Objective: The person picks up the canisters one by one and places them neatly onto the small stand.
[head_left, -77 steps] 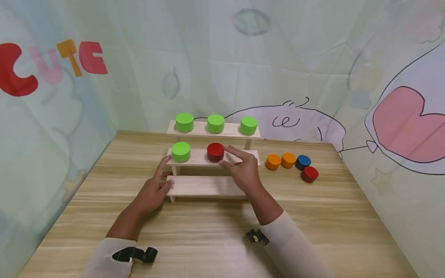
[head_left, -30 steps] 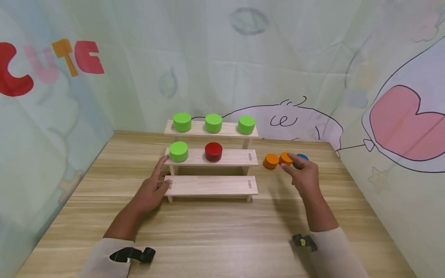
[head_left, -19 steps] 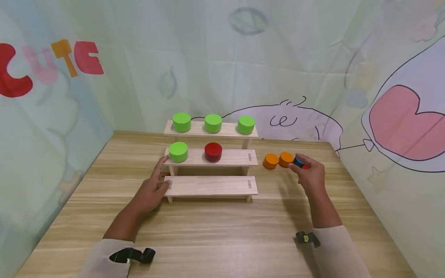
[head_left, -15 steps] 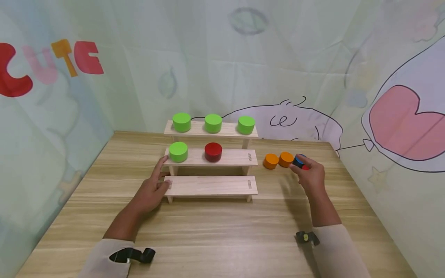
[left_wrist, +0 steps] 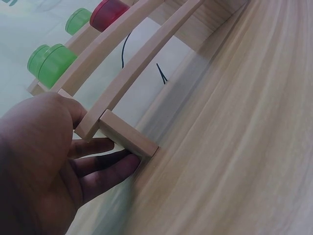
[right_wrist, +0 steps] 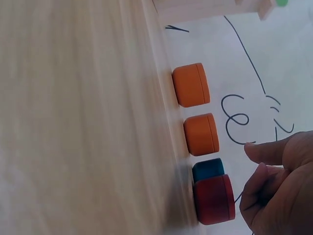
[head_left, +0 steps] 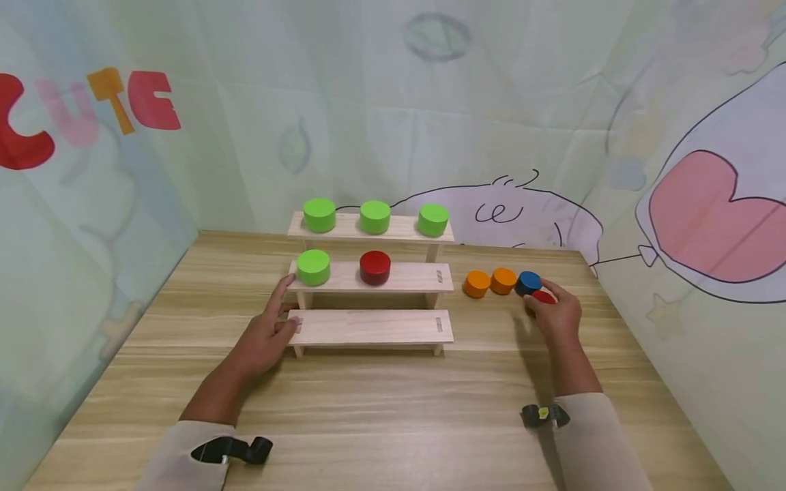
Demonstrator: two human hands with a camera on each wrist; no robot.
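A three-tier wooden display stand (head_left: 368, 326) stands on the table. My left hand (head_left: 264, 341) holds its left end, the thumb on the lowest board and the other fingers at the side and leg. Three green round blocks (head_left: 374, 217) sit on the top tier. On the middle tier are a green block (head_left: 313, 267) and a red block (head_left: 374, 267). To the right of the stand, my right hand (head_left: 557, 320) hovers over a second red block (right_wrist: 214, 199), thumb and forefinger parted around it. In the right wrist view a gap shows between fingers and block.
A blue block (head_left: 528, 282) touches or nearly touches the second red block. Two orange blocks (head_left: 477, 284) lie between it and the stand. The wooden table (head_left: 381, 416) extends toward me, and a printed cloth (head_left: 368, 102) hangs behind.
My right hand has left the red block on the middle tier, moved right past the orange and blue blocks, and come over the second red block. My left hand stays on the stand.
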